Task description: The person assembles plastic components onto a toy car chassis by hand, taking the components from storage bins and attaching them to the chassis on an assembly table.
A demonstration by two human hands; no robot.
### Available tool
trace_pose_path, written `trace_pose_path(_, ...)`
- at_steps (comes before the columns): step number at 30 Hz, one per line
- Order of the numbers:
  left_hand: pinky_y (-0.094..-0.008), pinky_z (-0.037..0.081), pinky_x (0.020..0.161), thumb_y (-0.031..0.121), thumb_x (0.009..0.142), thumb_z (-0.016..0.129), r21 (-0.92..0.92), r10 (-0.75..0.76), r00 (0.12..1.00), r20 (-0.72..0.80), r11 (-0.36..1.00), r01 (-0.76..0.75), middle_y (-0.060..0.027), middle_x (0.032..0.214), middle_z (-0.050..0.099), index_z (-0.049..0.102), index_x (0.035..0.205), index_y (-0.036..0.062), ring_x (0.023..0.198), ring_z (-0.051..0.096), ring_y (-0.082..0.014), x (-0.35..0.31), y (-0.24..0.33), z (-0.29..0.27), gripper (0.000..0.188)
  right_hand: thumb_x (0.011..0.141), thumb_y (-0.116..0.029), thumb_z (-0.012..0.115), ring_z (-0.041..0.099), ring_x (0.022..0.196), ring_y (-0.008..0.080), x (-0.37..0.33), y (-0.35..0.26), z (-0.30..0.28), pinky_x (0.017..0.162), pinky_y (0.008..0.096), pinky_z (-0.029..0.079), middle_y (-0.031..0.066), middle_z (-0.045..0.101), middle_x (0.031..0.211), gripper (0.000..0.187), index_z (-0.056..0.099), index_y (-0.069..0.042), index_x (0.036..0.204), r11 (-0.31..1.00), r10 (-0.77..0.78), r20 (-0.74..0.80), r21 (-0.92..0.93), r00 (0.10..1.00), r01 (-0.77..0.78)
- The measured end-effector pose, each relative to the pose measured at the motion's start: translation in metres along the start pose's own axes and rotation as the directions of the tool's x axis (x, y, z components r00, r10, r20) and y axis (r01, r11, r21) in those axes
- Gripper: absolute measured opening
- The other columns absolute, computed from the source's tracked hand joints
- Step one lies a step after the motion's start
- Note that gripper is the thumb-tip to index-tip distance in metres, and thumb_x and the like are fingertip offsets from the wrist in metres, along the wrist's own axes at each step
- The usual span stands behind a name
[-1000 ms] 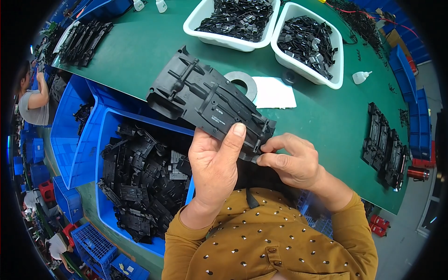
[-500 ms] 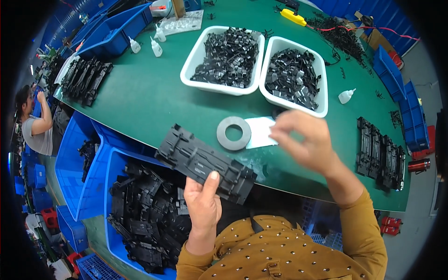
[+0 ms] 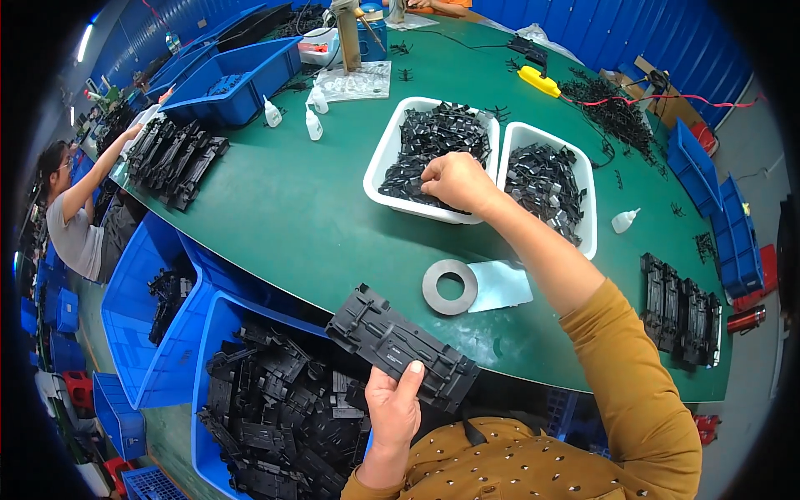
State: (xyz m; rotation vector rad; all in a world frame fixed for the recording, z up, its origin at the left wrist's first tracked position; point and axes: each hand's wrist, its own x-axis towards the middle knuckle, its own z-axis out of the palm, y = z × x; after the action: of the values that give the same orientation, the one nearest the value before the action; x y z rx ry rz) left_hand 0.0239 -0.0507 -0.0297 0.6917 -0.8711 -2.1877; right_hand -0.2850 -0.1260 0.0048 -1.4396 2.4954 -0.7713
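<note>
A black panel (image 3: 390,340), a grey ring (image 3: 431,288) and white tubs (image 3: 417,206) of black clips (image 3: 446,132) contrast with a green table (image 3: 283,208), a yellow block (image 3: 539,82) toward its far edge, blue bins (image 3: 137,350) below its near edge; the mustard shirt (image 3: 500,468) is flecked black and white.

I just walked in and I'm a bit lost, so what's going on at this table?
A person holds a long black plastic piece in the left hand, near the table's front edge. Their right hand is at the left white tub, fingertips at the small black parts; whether they grip one can't be seen. A grey ring lies on the green table, and more black pieces are heaped in the blue crate.
</note>
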Motion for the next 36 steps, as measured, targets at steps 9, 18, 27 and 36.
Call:
trace_pose_path(9,-0.0282,0.043,0.093,-0.004,0.089,0.055,0.012,-0.021,1.0,0.017,1.0,0.021,-0.0075,0.117,0.058,0.05,0.122,-0.0029,0.104,0.056,-0.0127,-0.002,-0.007,0.005,0.033,0.074,-0.01,0.064,0.066,0.069,0.0184,-0.034,-0.004,-0.023,0.067,0.0292,0.053,0.0117,0.069,0.076,0.015,0.071,-0.003,0.086,0.935,0.027,-0.223,0.35,0.975,0.054)
trace_pose_path(18,-0.0295,0.044,0.095,-0.005,0.09,0.053,0.044,-0.014,0.998,0.062,0.999,0.012,-0.0099,0.117,0.059,0.049,0.123,-0.0038,0.105,0.057,-0.014,-0.002,-0.017,0.017,0.033,0.084,-0.002,0.059,0.058,0.068,0.0071,-0.162,0.011,-0.074,0.063,0.0228,0.049,0.0006,0.06,0.075,0.006,0.06,-0.001,0.089,0.66,0.102,0.083,0.74,0.991,-0.13)
trace_pose_path(27,-0.031,0.045,0.095,-0.003,0.088,0.056,0.078,-0.03,0.996,0.08,0.997,0.024,-0.0099,0.117,0.06,0.052,0.122,-0.0033,0.105,0.059,-0.0166,-0.009,-0.025,0.023,0.034,0.081,0.003,0.059,0.061,0.076,0.0162,-0.189,0.034,-0.043,0.069,0.0272,0.05,0.0086,0.063,0.087,0.015,0.067,-0.001,0.093,0.967,-0.039,-0.028,0.251,0.999,0.044)
trace_pose_path(36,-0.0312,0.045,0.094,-0.002,0.089,0.057,0.082,-0.051,0.995,0.082,0.996,0.044,-0.0099,0.115,0.061,0.052,0.121,-0.0023,0.104,0.059,-0.0163,-0.012,-0.026,0.019,0.033,0.079,0.002,0.06,0.063,0.077,0.0294,-0.172,0.033,-0.024,0.071,0.0351,0.052,0.0159,0.064,0.084,0.014,0.069,0.001,0.09,0.991,-0.103,0.0,0.081,0.995,0.103)
